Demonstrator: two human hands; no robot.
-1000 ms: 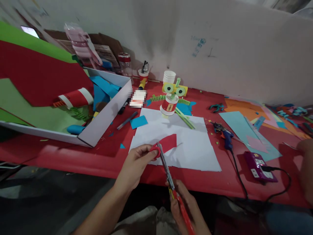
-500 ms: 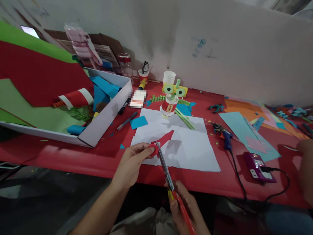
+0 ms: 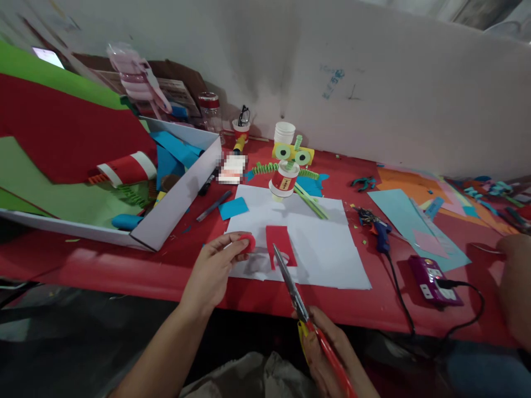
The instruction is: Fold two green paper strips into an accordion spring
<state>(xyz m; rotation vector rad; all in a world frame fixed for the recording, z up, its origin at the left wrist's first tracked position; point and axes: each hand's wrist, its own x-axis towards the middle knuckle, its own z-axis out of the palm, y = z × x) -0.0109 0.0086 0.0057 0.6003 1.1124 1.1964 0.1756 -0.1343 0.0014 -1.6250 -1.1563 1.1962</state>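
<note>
My left hand [image 3: 218, 262] pinches a small round piece of red paper [image 3: 248, 243] between thumb and fingers, above the white paper's left edge. In my right hand [image 3: 332, 354] is a pair of scissors [image 3: 295, 296] with red and yellow handles; the blades look closed and point away from me. Beneath their tips a red paper offcut [image 3: 279, 237] with a curved notch lies on the white paper [image 3: 327, 249]. Beyond it stands a paper-cup figure [image 3: 284, 179] with yellow-and-green eyes and folded green arms.
At left sits a white box [image 3: 178, 199] of coloured paper and crafts. A blue paper piece [image 3: 233, 208] and a pen [image 3: 213, 205] lie near it. Right are a glue gun [image 3: 382, 235], a corded purple power box [image 3: 433, 281] and another person's arm [image 3: 514, 287].
The red round piece has come apart from the offcut, which now lies flat on the white paper. My left hand has shifted left with the piece; the scissors have moved slightly right.
</note>
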